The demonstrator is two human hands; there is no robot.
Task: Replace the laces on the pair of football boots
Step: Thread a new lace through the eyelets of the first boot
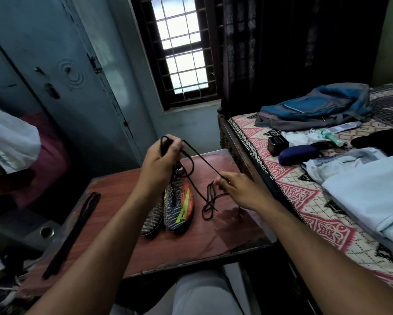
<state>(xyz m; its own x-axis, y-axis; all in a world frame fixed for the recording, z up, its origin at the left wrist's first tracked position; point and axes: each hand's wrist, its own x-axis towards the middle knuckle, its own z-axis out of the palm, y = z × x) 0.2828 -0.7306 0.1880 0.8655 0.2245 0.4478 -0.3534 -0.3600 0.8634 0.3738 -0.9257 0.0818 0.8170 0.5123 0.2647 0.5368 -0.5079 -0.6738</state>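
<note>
Two patterned football boots (178,208) with orange and yellow-green marks stand side by side on a reddish-brown table (225,237), toes toward me. My left hand (162,161) is raised above them and grips a bunch of a black lace (203,163). The lace runs taut down to my right hand (238,188), which pinches it between thumb and fingers. Loose loops of the same lace lie on the table right of the boots. Another bundle of black laces (75,230) lies stretched along the table's left edge.
A bed (293,189) with a red patterned sheet adjoins the table on the right, carrying a blue backpack (316,108), a dark case (298,153) and folded pale clothes (372,192). A grey metal cupboard (61,83) stands on the left, a barred window (184,48) behind.
</note>
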